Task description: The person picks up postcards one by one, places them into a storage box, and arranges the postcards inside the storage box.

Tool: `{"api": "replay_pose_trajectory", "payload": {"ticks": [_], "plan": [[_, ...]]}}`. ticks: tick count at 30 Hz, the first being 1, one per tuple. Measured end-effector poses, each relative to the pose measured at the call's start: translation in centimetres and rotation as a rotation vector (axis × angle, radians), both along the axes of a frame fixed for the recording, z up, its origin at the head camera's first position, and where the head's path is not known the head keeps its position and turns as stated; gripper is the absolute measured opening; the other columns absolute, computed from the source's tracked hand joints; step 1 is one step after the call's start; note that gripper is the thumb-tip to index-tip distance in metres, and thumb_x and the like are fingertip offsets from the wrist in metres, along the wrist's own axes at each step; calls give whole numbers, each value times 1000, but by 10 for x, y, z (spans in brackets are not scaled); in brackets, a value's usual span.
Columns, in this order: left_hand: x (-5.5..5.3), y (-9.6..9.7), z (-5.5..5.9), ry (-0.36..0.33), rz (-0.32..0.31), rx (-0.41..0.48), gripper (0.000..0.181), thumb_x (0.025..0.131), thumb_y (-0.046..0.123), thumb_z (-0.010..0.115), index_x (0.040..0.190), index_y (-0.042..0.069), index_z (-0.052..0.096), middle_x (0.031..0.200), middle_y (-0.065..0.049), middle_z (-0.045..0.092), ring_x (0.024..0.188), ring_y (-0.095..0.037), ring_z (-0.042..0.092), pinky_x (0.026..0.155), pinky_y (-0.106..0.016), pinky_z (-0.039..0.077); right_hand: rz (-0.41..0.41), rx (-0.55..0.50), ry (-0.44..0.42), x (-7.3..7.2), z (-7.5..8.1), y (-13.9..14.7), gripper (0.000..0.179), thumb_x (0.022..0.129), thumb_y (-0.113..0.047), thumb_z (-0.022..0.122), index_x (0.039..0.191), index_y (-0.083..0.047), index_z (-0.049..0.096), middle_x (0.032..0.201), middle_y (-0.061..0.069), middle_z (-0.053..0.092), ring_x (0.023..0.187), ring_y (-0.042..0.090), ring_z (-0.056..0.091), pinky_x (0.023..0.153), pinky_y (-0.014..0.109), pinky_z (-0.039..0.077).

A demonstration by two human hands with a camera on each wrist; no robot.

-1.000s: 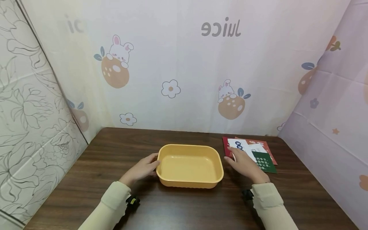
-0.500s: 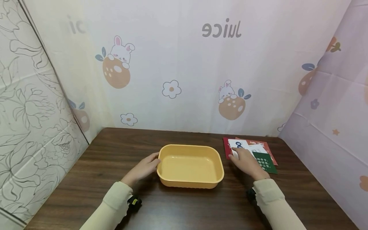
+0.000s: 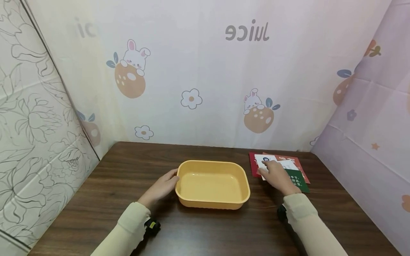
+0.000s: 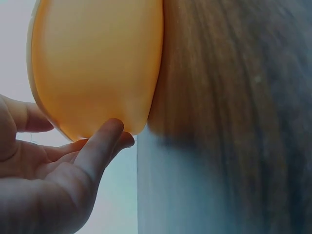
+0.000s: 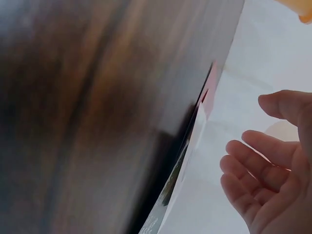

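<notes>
A yellow rectangular plastic basin (image 3: pixel 211 186) rests on the table. My left hand (image 3: pixel 161 188) grips its left end, with the thumb over the rim and the fingers against the outer wall; in the left wrist view the fingers (image 4: pixel 100 148) touch the outside of the basin. My right hand (image 3: pixel 278 176) hovers above several overlapping cards at the back right, fingers loosely bent and holding nothing. A white card (image 3: pixel 261 164), a dark red card (image 3: pixel 253 167), an orange-red card (image 3: pixel 301 165) and a green card (image 3: pixel 299 179) show around it. In the right wrist view a gap separates the hand from the cards.
The dark wooden table (image 3: pixel 205 231) reaches back to a patterned curtain (image 3: pixel 217 71). More curtain hangs at the right, and a flower-print panel (image 3: pixel 38 117) stands at the left. A black wrist device (image 3: pixel 152 226) sits below the left cuff.
My right hand has moved right and slightly away from me, from beside the basin to over the cards. The left hand stays on the basin, which stays in place.
</notes>
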State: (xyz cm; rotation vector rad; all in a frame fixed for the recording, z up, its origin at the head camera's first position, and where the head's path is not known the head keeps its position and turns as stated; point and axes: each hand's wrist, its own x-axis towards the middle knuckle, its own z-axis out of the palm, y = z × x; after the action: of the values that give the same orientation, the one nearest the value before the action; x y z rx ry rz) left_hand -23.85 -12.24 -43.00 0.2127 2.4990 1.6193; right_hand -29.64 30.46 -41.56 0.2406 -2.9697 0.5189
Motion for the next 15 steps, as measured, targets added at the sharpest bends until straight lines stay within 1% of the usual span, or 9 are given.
{"api": "replay_pose_trajectory", "payload": {"ticks": [5, 9, 15], "plan": [[0, 2, 1, -9, 10, 6, 48, 106, 26, 45, 150, 7, 45, 145, -13, 50, 129, -28, 49, 108, -51, 39, -26, 16, 19, -7, 1, 5, 54, 97, -25, 65, 133, 14, 54, 130, 35, 55, 121, 49, 52, 97, 64, 44], [0, 3, 0, -7, 10, 4, 48, 106, 25, 45, 150, 5, 44, 144, -15, 51, 127, -28, 51, 107, -50, 40, -45, 34, 7, -12, -2, 9, 56, 96, -27, 68, 133, 13, 55, 131, 34, 56, 121, 49, 53, 97, 63, 45], [1, 3, 1, -14, 18, 16, 48, 106, 24, 46, 149, 3, 44, 143, -17, 52, 125, -28, 52, 106, -50, 41, -80, 44, 1, -21, -3, 17, 55, 95, -29, 70, 127, 14, 59, 124, 34, 60, 114, 48, 57, 95, 63, 46]]}}
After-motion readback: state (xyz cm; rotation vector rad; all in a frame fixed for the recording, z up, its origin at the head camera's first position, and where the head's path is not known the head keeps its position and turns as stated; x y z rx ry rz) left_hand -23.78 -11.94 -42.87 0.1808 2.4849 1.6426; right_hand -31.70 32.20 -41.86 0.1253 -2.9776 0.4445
